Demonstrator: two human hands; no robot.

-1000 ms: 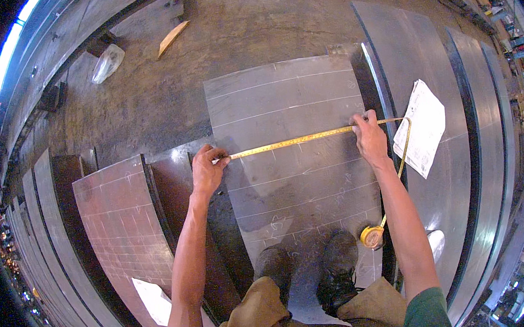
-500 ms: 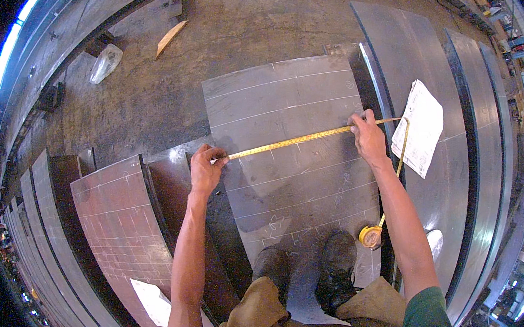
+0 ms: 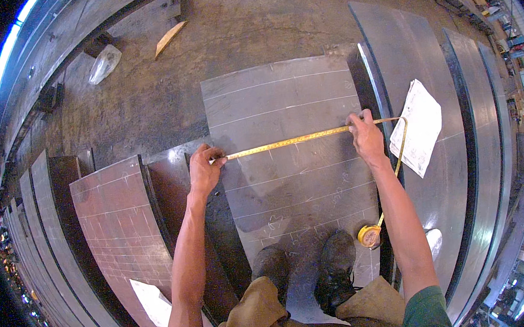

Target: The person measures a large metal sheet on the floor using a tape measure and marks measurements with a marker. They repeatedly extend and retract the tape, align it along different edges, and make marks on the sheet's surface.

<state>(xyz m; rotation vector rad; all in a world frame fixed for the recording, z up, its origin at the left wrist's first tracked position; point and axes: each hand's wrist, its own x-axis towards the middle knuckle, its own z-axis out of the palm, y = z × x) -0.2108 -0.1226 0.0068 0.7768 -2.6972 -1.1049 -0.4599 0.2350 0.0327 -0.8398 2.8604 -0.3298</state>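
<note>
A yellow tape measure blade (image 3: 288, 142) stretches across a grey steel plate (image 3: 297, 204) ruled with white chalk lines. At the plate's left edge my left hand (image 3: 205, 165) pinches the blade's end. My right hand (image 3: 365, 132) grips the blade near the plate's right edge. Past that hand the blade runs on to the right, bends sharply by the papers and comes back toward me. Its yellow case (image 3: 369, 236) lies near the plate's right edge, beside my right forearm. My boots (image 3: 336, 263) stand on the near part of the plate.
White paper sheets (image 3: 418, 128) lie on a long steel plate (image 3: 413, 44) to the right. On the left is a reddish plate (image 3: 116, 207) with chalk lines and another paper (image 3: 151, 303). A clear plastic bag (image 3: 105, 64) and a wooden piece (image 3: 170, 39) are on the floor ahead.
The view has shifted very slightly. Both hands keep the same hold on the tape measure, and the blade lies at the same place across the plate.
</note>
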